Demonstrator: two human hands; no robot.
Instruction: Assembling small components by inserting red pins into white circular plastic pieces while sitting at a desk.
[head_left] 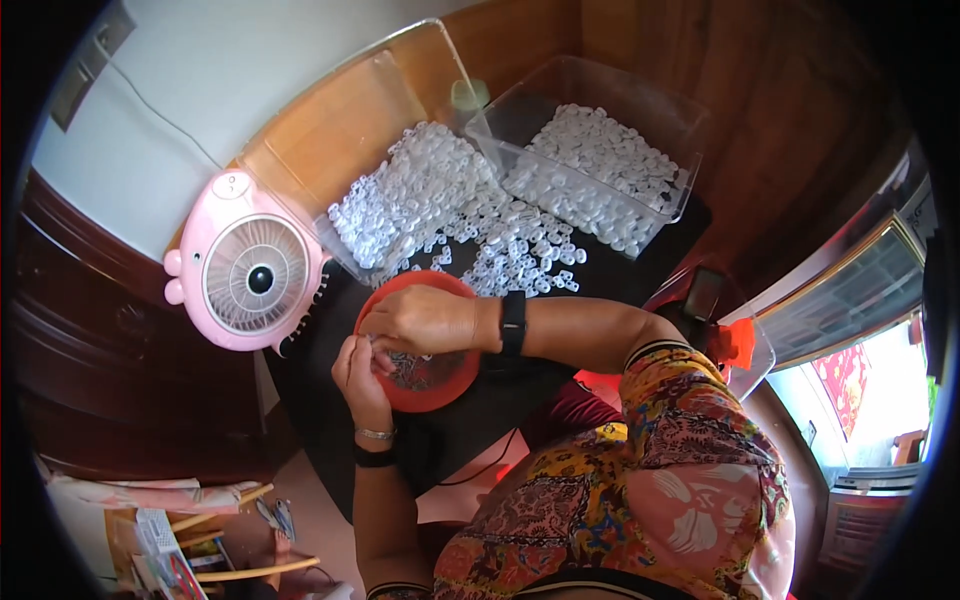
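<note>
My left hand and my right hand meet at the left side of a red bowl. Both sets of fingers are pinched close together; whatever small thing lies between them is too hidden to name. Small greyish pieces lie in the bottom of the bowl, partly covered by my hands. Just beyond the bowl, loose clear-white plastic pieces with holes are scattered over the black table. They spread from a large heap at a clear bin that appears to lie tipped over.
A second clear bin at the back right holds a pile of white rounded pieces. At the left stands a pink animal-shaped fan with a cord. A dark phone-like object and an orange-red cloth or bag are beside my right elbow.
</note>
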